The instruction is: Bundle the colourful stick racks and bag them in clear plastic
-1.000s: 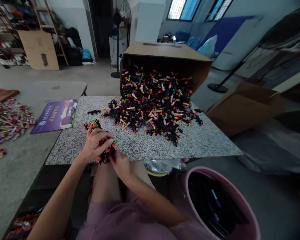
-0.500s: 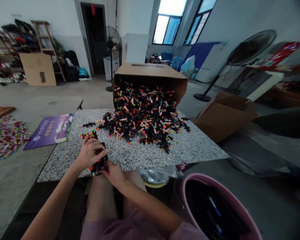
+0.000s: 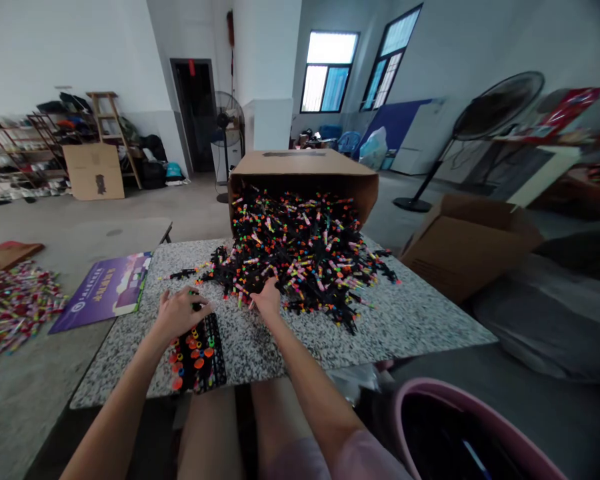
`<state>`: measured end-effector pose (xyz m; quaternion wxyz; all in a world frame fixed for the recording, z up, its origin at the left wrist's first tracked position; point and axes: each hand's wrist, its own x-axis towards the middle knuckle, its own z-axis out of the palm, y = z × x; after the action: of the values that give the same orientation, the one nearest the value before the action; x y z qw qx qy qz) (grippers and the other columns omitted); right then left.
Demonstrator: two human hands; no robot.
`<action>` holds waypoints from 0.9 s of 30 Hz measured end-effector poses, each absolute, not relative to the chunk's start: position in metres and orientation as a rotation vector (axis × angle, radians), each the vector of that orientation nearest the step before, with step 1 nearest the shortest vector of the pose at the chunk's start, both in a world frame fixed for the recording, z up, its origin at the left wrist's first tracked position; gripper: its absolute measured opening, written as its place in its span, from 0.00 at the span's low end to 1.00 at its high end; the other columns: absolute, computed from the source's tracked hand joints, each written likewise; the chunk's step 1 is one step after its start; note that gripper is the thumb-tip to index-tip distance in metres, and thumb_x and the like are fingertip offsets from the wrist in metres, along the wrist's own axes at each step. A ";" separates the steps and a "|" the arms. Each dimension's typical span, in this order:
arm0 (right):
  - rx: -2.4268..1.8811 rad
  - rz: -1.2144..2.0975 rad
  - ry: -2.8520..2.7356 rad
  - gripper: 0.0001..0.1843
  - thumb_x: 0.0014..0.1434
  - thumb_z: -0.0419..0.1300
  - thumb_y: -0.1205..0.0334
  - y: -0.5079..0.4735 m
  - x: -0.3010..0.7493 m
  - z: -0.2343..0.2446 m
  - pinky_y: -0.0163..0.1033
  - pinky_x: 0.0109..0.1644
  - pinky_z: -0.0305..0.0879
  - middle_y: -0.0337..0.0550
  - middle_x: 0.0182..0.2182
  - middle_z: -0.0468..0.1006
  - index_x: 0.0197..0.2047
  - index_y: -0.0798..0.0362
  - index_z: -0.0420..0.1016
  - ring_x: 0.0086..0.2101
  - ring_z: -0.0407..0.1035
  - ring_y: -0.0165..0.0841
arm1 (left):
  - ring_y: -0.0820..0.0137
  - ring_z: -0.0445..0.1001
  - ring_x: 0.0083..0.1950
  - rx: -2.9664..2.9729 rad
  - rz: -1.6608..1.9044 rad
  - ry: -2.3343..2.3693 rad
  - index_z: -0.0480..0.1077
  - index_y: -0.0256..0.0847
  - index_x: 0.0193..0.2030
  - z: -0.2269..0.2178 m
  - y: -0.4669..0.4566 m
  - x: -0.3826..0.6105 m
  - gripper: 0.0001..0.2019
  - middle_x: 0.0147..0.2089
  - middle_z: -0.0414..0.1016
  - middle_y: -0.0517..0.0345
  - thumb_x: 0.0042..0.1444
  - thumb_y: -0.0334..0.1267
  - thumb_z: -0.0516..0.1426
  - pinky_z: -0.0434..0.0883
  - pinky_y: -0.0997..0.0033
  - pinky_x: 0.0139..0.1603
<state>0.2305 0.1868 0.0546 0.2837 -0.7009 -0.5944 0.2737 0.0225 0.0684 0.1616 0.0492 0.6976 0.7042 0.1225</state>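
Head view: a tipped cardboard box (image 3: 303, 170) spills onto a speckled granite-look worktop (image 3: 420, 333), forming a heap of black plastic strips (image 3: 300, 267) studded with coloured beads. The left hand (image 3: 180, 313) is half closed, and the right hand (image 3: 267, 298) dips its fingertips into the heap's near edge; neither clearly grips anything. One black strip (image 3: 197, 360) lies apart near the worktop's front edge. The strips look light and stiff, probably best held by their black spines.

Dim indoor scene; daylight from windows (image 3: 329, 80) far beyond right hand (image 3: 267, 298); panes glare; soft shadows; wide-angle edges bowed.
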 end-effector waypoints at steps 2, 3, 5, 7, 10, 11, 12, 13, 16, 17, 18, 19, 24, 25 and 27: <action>-1.751 0.875 -1.484 0.31 0.49 0.69 0.61 0.174 0.243 0.038 0.41 0.39 0.71 0.52 0.38 0.81 0.55 0.58 0.64 0.35 0.77 0.42 | 0.54 0.75 0.54 2.142 0.345 2.118 0.81 0.53 0.38 0.161 0.061 0.027 0.15 0.55 0.76 0.52 0.57 0.55 0.57 0.53 0.36 0.66; -1.671 0.962 -1.474 0.25 0.50 0.68 0.62 0.167 0.248 0.031 0.40 0.36 0.71 0.47 0.35 0.81 0.51 0.56 0.67 0.32 0.77 0.39 | 0.55 0.75 0.54 2.146 0.349 2.106 0.81 0.53 0.37 0.161 0.057 0.029 0.15 0.55 0.76 0.53 0.56 0.56 0.57 0.54 0.37 0.66; -1.527 1.078 -1.544 0.13 0.53 0.65 0.61 0.150 0.254 0.020 0.38 0.34 0.70 0.40 0.30 0.79 0.41 0.54 0.71 0.28 0.75 0.36 | 0.56 0.75 0.55 2.142 0.391 2.101 0.81 0.53 0.36 0.161 0.051 0.031 0.15 0.54 0.77 0.53 0.56 0.55 0.57 0.53 0.39 0.66; -1.443 1.046 -1.678 0.08 0.54 0.64 0.61 0.135 0.254 0.015 0.38 0.35 0.69 0.40 0.28 0.79 0.37 0.53 0.72 0.29 0.74 0.35 | 0.57 0.74 0.54 2.121 0.436 2.112 0.80 0.52 0.37 0.161 0.048 0.032 0.15 0.53 0.77 0.54 0.57 0.54 0.56 0.53 0.39 0.66; -1.420 0.914 -1.806 0.12 0.55 0.64 0.62 0.119 0.244 0.014 0.36 0.38 0.67 0.40 0.31 0.79 0.43 0.53 0.73 0.31 0.74 0.34 | 0.58 0.74 0.53 2.099 0.452 2.121 0.80 0.51 0.37 0.161 0.048 0.033 0.15 0.52 0.77 0.54 0.58 0.53 0.55 0.53 0.39 0.65; -1.433 0.911 -1.834 0.13 0.54 0.65 0.63 0.116 0.240 0.015 0.36 0.37 0.67 0.40 0.31 0.79 0.44 0.53 0.73 0.31 0.73 0.34 | 0.58 0.74 0.53 2.100 0.454 2.122 0.80 0.51 0.37 0.161 0.048 0.033 0.14 0.52 0.77 0.54 0.58 0.53 0.55 0.53 0.39 0.65; -1.452 0.925 -1.859 0.14 0.53 0.66 0.64 0.114 0.237 0.016 0.35 0.37 0.67 0.39 0.30 0.79 0.43 0.52 0.74 0.30 0.73 0.33 | 0.58 0.74 0.53 2.102 0.458 2.123 0.80 0.51 0.37 0.161 0.048 0.033 0.14 0.52 0.77 0.54 0.58 0.53 0.55 0.53 0.39 0.65; -1.469 0.945 -1.882 0.13 0.51 0.67 0.65 0.113 0.233 0.017 0.35 0.36 0.66 0.38 0.29 0.78 0.41 0.52 0.74 0.29 0.72 0.32 | 0.58 0.74 0.53 2.104 0.461 2.123 0.80 0.51 0.37 0.161 0.049 0.032 0.14 0.52 0.77 0.54 0.58 0.53 0.55 0.53 0.39 0.65; -1.463 0.992 -1.904 0.08 0.51 0.67 0.67 0.111 0.224 0.018 0.34 0.34 0.65 0.37 0.26 0.78 0.36 0.52 0.74 0.27 0.71 0.32 | 0.57 0.74 0.53 2.100 0.462 2.128 0.80 0.51 0.37 0.162 0.049 0.033 0.14 0.52 0.77 0.54 0.58 0.52 0.55 0.54 0.40 0.64; -1.423 1.007 -1.888 0.08 0.51 0.66 0.67 0.110 0.221 0.018 0.34 0.34 0.65 0.37 0.26 0.78 0.36 0.52 0.74 0.27 0.72 0.31 | 0.57 0.74 0.53 2.100 0.461 2.133 0.80 0.51 0.37 0.162 0.049 0.033 0.14 0.52 0.77 0.54 0.58 0.51 0.55 0.54 0.40 0.64; -1.367 1.028 -1.859 0.09 0.52 0.65 0.68 0.110 0.218 0.017 0.33 0.35 0.65 0.37 0.28 0.79 0.38 0.52 0.74 0.28 0.72 0.31 | 0.57 0.74 0.53 2.100 0.458 2.140 0.80 0.51 0.37 0.162 0.049 0.033 0.14 0.52 0.77 0.54 0.58 0.51 0.55 0.54 0.40 0.65; -1.311 1.058 -1.818 0.10 0.52 0.64 0.68 0.109 0.215 0.016 0.33 0.35 0.66 0.37 0.29 0.79 0.40 0.52 0.74 0.29 0.73 0.31 | 0.57 0.74 0.53 2.101 0.454 2.145 0.80 0.51 0.37 0.161 0.049 0.034 0.14 0.52 0.77 0.54 0.58 0.51 0.55 0.54 0.39 0.65; -1.228 1.146 -1.602 0.10 0.54 0.66 0.59 0.111 0.186 0.013 0.32 0.30 0.64 0.35 0.25 0.78 0.38 0.53 0.75 0.25 0.71 0.30 | 0.58 0.74 0.52 2.123 0.461 2.151 0.80 0.50 0.37 0.160 0.050 0.036 0.13 0.52 0.77 0.54 0.59 0.49 0.55 0.54 0.41 0.65; -1.268 1.122 -1.595 0.10 0.53 0.67 0.57 0.113 0.179 0.014 0.31 0.29 0.63 0.35 0.24 0.77 0.34 0.53 0.75 0.25 0.70 0.30 | 0.59 0.75 0.52 2.127 0.467 2.158 0.80 0.50 0.37 0.159 0.050 0.037 0.13 0.51 0.78 0.54 0.58 0.49 0.55 0.55 0.41 0.65; -1.383 1.052 -1.632 0.12 0.52 0.69 0.54 0.117 0.165 0.017 0.32 0.29 0.61 0.36 0.23 0.77 0.28 0.53 0.74 0.26 0.71 0.30 | 0.59 0.74 0.52 2.135 0.471 2.172 0.80 0.50 0.37 0.158 0.050 0.037 0.12 0.51 0.78 0.55 0.58 0.48 0.56 0.55 0.42 0.65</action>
<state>0.1649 0.1172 0.0174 0.3698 -0.5390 -0.6362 0.4099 0.0372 0.0502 0.1583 0.0299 0.6924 0.7045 0.1529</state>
